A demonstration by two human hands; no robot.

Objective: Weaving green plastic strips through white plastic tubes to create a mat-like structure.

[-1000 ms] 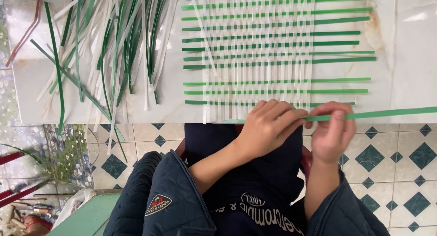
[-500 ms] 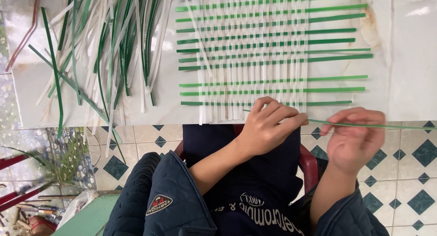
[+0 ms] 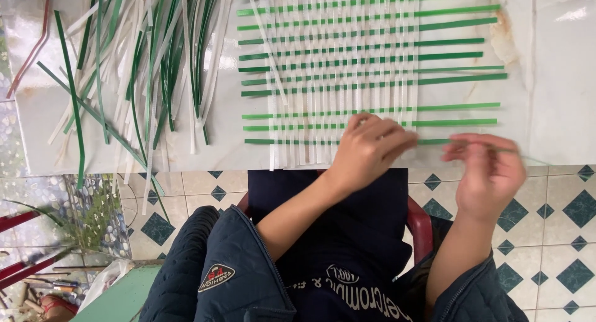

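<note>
Green strip (image 3: 434,141) runs along the near edge of the white-and-green woven mat (image 3: 347,80), threaded through the white uprights. Left hand (image 3: 371,149) rests on the mat's near edge, fingers curled down over the strip. Right hand (image 3: 490,173), just off the white tabletop (image 3: 559,80), pinches the strip's thin free end. Loose strips pile (image 3: 136,67) lies far left.

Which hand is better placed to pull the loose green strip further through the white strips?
The right hand. Its fingertips already pinch the green strip beside the weave. The left hand lies on the white strips, placed to steady them.
</note>
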